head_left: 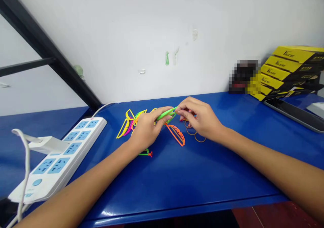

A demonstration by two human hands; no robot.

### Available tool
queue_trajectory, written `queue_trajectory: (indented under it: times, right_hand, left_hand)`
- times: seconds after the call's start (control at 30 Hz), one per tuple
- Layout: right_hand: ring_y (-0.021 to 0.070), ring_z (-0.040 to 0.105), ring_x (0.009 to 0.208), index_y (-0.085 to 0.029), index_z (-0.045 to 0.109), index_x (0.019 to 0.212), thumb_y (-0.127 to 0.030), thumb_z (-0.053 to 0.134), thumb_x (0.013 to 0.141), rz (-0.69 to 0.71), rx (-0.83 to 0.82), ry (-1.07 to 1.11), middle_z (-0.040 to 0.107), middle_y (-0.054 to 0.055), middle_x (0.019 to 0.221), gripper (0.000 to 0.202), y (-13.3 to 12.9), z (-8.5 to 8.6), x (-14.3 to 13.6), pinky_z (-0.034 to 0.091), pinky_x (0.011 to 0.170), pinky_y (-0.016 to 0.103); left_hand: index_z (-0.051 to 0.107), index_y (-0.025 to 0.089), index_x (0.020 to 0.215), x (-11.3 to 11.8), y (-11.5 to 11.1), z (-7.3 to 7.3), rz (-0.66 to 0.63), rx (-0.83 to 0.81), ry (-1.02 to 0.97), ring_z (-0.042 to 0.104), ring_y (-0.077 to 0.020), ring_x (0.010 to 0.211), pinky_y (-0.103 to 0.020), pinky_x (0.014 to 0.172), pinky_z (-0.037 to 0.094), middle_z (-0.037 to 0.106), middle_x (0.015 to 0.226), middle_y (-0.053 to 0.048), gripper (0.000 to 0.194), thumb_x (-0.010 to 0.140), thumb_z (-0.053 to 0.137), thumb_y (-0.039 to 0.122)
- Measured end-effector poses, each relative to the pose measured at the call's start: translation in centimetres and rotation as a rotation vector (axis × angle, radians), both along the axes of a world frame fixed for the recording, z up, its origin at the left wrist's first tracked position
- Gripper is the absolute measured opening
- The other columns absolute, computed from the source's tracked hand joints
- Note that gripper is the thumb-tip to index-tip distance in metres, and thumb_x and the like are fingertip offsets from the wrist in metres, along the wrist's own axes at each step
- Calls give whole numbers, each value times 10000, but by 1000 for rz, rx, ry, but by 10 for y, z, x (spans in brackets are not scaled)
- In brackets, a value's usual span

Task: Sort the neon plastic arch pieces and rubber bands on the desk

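My left hand (148, 125) is closed around a light green plastic toy bow (165, 113), held just above the blue table. At the bow's far end, the thumb and fingertips of my right hand (196, 115) are pinched together; whether a rubber band is between them is too small to tell. Below the hands lies an orange toy bow (177, 135). Several thin rubber bands (199, 138) rest under my right hand. Left of my left hand are more toy bows, including a yellow bow (122, 129) and a pink one (129, 129). A green dart with a red suction cup (150, 154) pokes out beneath my left wrist.
A white power strip (76, 143) with a plugged-in white charger (48, 145) and cable stands at the left. Stacked yellow and black boxes (283, 64) and a dark phone (295, 115) are at the right. Behind the blue table (182, 177) rises a white wall.
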State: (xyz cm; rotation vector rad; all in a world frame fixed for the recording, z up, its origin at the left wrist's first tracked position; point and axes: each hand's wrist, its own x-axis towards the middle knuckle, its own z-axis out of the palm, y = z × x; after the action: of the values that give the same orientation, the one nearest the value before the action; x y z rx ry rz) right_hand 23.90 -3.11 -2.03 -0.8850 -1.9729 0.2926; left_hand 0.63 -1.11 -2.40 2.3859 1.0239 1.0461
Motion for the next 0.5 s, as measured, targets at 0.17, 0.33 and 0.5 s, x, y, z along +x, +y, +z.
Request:
queue_trajectory:
  times: [0.17, 0.33, 0.5]
  right_hand:
    - [173, 682, 795, -219, 683, 940, -163, 583, 1063, -38, 24, 18, 716, 52, 949, 168, 1, 2, 1, 562, 742, 320]
    - [194, 744, 817, -226, 728, 1035, -267, 665, 1042, -4, -132, 116, 766, 68, 1025, 75, -2, 0, -4, 592, 666, 314]
    - [207, 783, 839, -232, 726, 1156, -309, 755, 976, 17, -252, 174, 809, 67, 1056, 198, -4, -4, -8, 628, 687, 325]
  left_hand:
    - [822, 221, 1130, 0, 1, 4, -42, -2, 21, 800, -220, 891, -294, 803, 547, 872, 1057, -40, 269, 1085, 594, 357]
    - [798, 217, 1035, -1, 1, 5, -13, 12, 45, 747, -191, 777, -281, 747, 501, 846, 918, -13, 246, 1077, 603, 360]
    - [796, 205, 1012, 0, -1, 3, -3, 15, 28, 691, -175, 719, -276, 683, 454, 819, 871, -13, 243, 1070, 621, 362]
